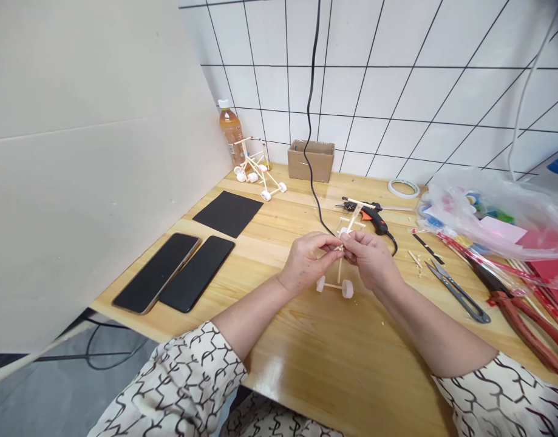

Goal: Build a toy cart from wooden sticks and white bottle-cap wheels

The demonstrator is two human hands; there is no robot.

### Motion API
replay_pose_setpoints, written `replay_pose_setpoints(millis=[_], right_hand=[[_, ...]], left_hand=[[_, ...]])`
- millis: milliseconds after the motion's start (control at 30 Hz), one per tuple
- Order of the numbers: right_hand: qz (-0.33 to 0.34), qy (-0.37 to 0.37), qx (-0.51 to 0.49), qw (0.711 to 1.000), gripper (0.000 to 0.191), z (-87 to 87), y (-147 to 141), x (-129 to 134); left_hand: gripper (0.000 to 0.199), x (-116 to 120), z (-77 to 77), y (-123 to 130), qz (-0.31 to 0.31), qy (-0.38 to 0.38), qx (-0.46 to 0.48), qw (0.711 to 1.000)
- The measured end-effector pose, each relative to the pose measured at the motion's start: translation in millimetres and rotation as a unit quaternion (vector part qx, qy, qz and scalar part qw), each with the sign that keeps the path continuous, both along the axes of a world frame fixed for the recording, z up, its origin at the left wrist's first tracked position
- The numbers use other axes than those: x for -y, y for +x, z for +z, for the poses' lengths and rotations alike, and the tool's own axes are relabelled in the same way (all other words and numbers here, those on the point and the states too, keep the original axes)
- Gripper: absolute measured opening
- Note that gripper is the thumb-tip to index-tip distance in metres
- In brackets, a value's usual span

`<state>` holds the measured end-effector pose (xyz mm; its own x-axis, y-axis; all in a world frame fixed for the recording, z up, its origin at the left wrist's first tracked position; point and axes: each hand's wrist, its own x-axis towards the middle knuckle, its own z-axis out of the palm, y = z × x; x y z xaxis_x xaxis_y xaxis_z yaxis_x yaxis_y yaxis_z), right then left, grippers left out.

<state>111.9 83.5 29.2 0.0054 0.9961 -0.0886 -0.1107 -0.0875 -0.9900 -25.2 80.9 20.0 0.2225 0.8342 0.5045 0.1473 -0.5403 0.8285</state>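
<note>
Both my hands meet over a small stick-built model tricycle (339, 270) with white wheels, near the middle of the table. My left hand (310, 258) pinches at the model's middle from the left, fingers closed. From the right, my right hand (367, 255) pinches the same part, thumb and forefinger pressed together on it. Two white wheels on a stick axle face me, and a handlebar-like crosspiece rises at the far end. My fingers hide the middle joint. Just behind the model lies a black-and-orange hot glue gun (374, 217).
At the back left stand a finished-looking stick tricycle (260, 173), a drink bottle (231, 130) and a cardboard box (311, 161). Two phones (197, 273) and a black sheet (228, 212) lie left. Snips (458, 294), pliers (529, 328), tape (403, 188) and a plastic bag (470, 206) lie right.
</note>
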Motion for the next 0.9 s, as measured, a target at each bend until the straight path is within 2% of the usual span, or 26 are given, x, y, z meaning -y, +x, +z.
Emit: replay_pose_setpoints(millis=[100,233,433,633,900], right_hand=[[-0.006,-0.002,-0.006,1.0,0.035,2.9,0.6,0.1],[-0.019,-0.001,-0.009,1.0,0.034,5.6,3.2,-0.6],[-0.02,0.002,-0.013,1.0,0.034,4.2,3.6,-0.2],[-0.012,0.013,-0.024,1.0,0.035,1.7,1.5,1.4],[-0.015,0.01,-0.028,0.999,0.033,0.7,0.3,1.6]], left_hand=[[0.014,0.0,2.8,-1.5,-0.009,-0.029,0.007,1.0],[0.021,-2.6,6.5,-9.3,-0.028,-0.119,0.022,0.992],[0.018,-7.3,3.9,-18.5,-0.083,-0.262,0.03,0.961],[0.014,-6.9,1.2,-14.5,-0.07,-0.3,0.055,0.95],[0.015,-5.4,2.4,-12.0,-0.076,-0.307,0.069,0.946]])
